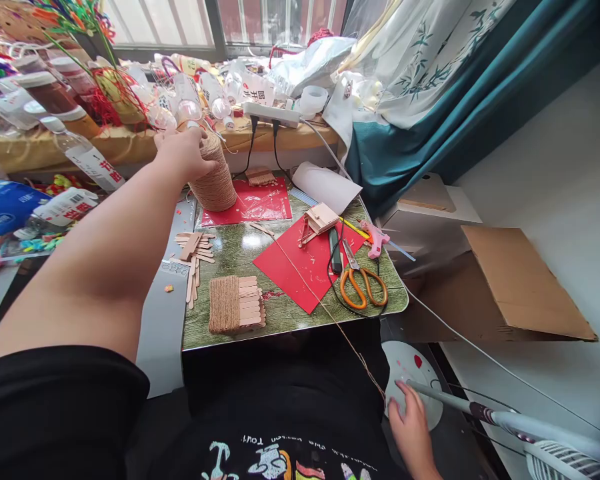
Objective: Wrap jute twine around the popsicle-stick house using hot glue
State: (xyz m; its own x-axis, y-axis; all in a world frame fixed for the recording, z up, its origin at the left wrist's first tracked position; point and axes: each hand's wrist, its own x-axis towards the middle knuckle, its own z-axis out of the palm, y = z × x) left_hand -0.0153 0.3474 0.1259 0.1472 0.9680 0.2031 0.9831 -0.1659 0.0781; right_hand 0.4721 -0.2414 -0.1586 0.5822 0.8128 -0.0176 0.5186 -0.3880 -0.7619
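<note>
At the back of the small table, my left hand (183,157) grips the top of a tall spool of jute twine (213,181), fingers wrapped round it. Low on the right, my right hand (409,417) is beside the table with thumb and fingers apart. A loose strand of twine (337,325) runs across the table and over its front edge, its end close to my right thumb. Near the front lies a block of craft sticks (251,303), its left part wound with twine. Loose craft sticks (194,257) are piled at the left edge.
Orange-handled scissors (364,285), a pink glue gun (376,239) and a small craft-stick structure (321,219) lie on or beside red paper (293,267). Bottles and a power strip (271,114) crowd the windowsill. An open cardboard box (525,283) and a fan (555,437) stand to the right.
</note>
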